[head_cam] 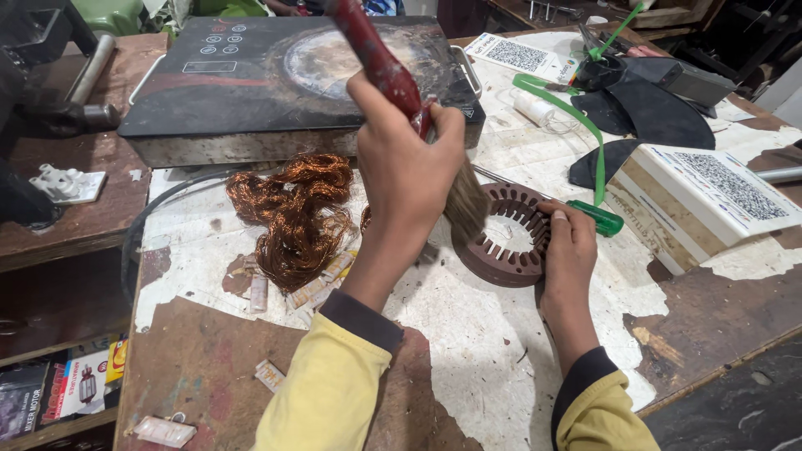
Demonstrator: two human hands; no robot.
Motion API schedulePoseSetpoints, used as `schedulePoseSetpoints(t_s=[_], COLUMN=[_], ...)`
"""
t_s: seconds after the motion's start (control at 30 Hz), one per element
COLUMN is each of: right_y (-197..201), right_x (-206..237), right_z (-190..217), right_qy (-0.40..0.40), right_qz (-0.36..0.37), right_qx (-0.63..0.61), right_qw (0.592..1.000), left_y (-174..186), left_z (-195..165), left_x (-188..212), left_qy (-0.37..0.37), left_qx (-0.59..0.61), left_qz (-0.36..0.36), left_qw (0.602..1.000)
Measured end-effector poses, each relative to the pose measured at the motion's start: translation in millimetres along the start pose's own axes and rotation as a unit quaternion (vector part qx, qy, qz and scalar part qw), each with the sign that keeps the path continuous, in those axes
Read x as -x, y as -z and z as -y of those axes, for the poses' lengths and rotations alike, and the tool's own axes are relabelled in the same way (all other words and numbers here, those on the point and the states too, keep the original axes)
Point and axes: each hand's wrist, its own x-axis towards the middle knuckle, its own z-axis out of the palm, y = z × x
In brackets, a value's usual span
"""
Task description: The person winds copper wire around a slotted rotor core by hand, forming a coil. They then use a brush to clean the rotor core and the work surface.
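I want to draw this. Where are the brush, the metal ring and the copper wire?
Brush [464, 203], head view, on its bristles, below the left hand [405, 163].
Metal ring [493, 263], head view, on its slotted front rim, beside the right hand [570, 246].
Copper wire [292, 217], head view, on the middle of the tangle.

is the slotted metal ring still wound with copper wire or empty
Empty: the stator ring shows bare open slots, and the copper wire lies in a loose tangle on the table beside it.
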Motion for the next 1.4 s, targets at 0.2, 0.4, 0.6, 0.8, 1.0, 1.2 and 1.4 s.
schedulePoseSetpoints(t_s=[0.2, 0.4, 0.6, 0.8, 1.0, 1.2, 1.4], right_y=[0, 5, 13, 14, 12, 12, 9], right_x=[0, 2, 4, 6, 8, 10, 10], right_z=[2, 5, 4, 1, 1, 2, 5], right_qy=[-0.035, -0.019, -0.016, -0.015, -0.018, -0.034, -0.051], right_qz=[-0.004, 0.002, 0.003, 0.006, -0.002, -0.003, -0.009], right_qx=[-0.073, -0.081, -0.166, -0.183, -0.159, -0.154, -0.160], right_qw=[0.997, 0.996, 0.986, 0.983, 0.987, 0.988, 0.986], left_y=[-7, -7, -36, -48, -25, -6, -19], left_z=[-5, -4, -8, -8, -10, -20, -14], left_x=[10, 1, 22, 44, 16, 8, 18], left_qy=[-0.058, 0.108, 0.159, 0.115, 0.053, 0.036, 0.057], left_qx=[-0.091, 0.024, 0.168, 0.097, -0.022, -0.045, 0.047], left_qz=[-0.047, -0.024, -0.015, 0.032, 0.126, 0.107, 0.064], left_qw=[0.993, 0.994, 0.973, 0.988, 0.990, 0.993, 0.995])
